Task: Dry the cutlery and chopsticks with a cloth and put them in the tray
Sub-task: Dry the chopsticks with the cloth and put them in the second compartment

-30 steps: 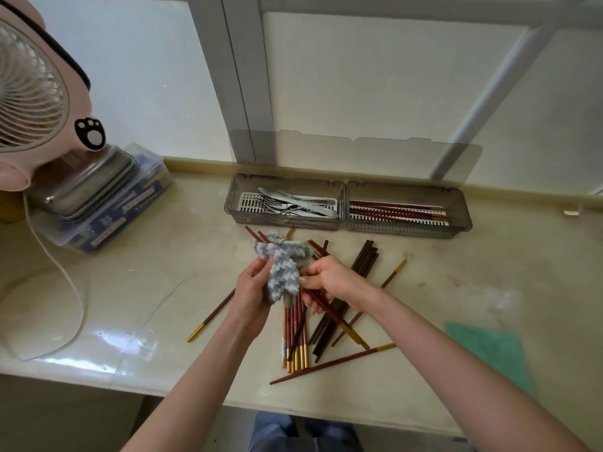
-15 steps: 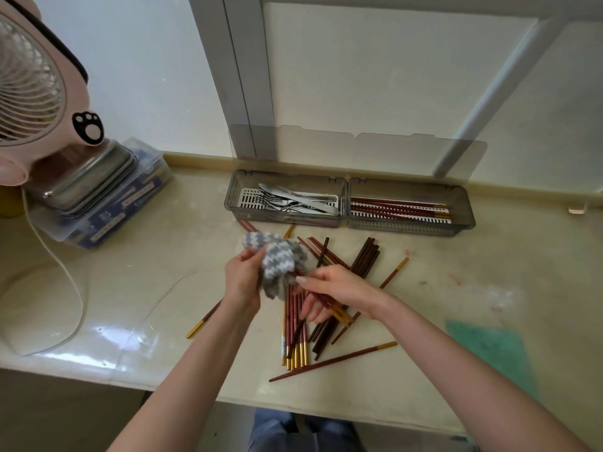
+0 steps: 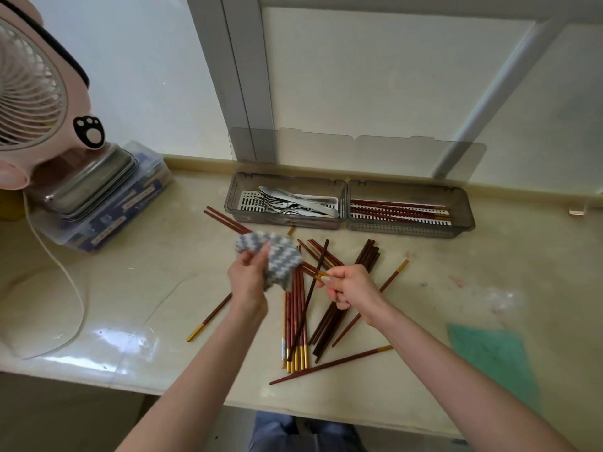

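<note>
Loose chopsticks (image 3: 295,324) lying scattered on table (image 3: 146,288), under and nearer than both hands. Left hand (image 3: 248,278) gripping bunched cloth (image 3: 282,259). Right hand (image 3: 350,287) pinching gold ends of held chopsticks (image 3: 314,271), count unclear; their far ends disappearing into cloth. Beyond hands, tray (image 3: 408,228) sitting on table: cutlery (image 3: 293,202) lying in compartment beyond left hand, tray chopsticks (image 3: 398,210) lying in compartment beyond right hand. Fan (image 3: 29,93) standing far left of left hand.

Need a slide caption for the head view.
Left hand grips the cloth, right hand pinches chopsticks over the loose pile, tray behind.
</note>
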Demonstrator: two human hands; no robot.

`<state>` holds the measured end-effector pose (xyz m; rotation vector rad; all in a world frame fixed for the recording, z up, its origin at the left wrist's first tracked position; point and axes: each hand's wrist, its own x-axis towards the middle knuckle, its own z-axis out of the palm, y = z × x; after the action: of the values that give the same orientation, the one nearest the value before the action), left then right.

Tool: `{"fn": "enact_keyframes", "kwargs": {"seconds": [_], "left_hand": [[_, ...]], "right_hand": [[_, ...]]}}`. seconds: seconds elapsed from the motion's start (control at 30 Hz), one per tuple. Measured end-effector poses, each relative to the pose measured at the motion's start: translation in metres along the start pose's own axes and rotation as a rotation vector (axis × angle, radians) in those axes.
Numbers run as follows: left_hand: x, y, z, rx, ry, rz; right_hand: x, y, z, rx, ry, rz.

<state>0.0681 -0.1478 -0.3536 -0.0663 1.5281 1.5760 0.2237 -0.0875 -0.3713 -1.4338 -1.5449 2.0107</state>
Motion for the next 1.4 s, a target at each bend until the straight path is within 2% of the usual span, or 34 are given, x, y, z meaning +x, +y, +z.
{"fn": "enact_keyframes", "kwargs": {"seconds": [0.13, 0.3, 0.5, 0.6, 0.77, 0.87, 0.93, 1.07, 1.23, 1.33, 1.4], "left_hand": [[-0.018, -0.024, 0.012, 0.089, -0.134, 0.008], [-0.005, -0.006, 0.005, 0.043, -0.115, -0.009], [0.027, 0.03, -0.016, -0.107, 0.066, -0.007], [0.036, 0.041, -0.023, -0.112, 0.083, 0.032], [0.057, 0.069, -0.045, -0.291, 0.214, 0.114], [0.053, 0.067, -0.049, -0.095, -0.025, 0.093], [0.034, 0.05, -0.037, 0.033, -0.191, 0.035], [0.011, 0.013, -0.016, 0.074, -0.386, -0.013], [0.0, -0.005, -0.009, 0.044, -0.433, 0.003], [-0.001, -0.009, -0.013, 0.077, -0.347, 0.005], [-0.001, -0.008, -0.014, 0.079, -0.283, 0.005]], "right_hand": [[0.005, -0.011, 0.018, -0.054, 0.069, 0.027], [0.0, -0.013, 0.011, 0.029, -0.054, 0.053], [-0.01, 0.003, -0.026, -0.059, -0.168, 0.089], [-0.012, 0.008, -0.037, -0.041, -0.188, 0.071], [-0.019, 0.022, -0.062, 0.0, -0.073, 0.107], [-0.022, 0.022, -0.068, 0.182, -0.018, 0.105], [-0.02, 0.012, -0.054, 0.268, -0.065, 0.07], [-0.013, -0.007, -0.016, 0.337, -0.156, 0.047], [-0.011, -0.01, 0.01, 0.428, -0.194, 0.159], [-0.014, -0.006, 0.013, 0.402, -0.214, 0.189], [-0.017, -0.002, 0.014, 0.309, -0.24, 0.134]]}}
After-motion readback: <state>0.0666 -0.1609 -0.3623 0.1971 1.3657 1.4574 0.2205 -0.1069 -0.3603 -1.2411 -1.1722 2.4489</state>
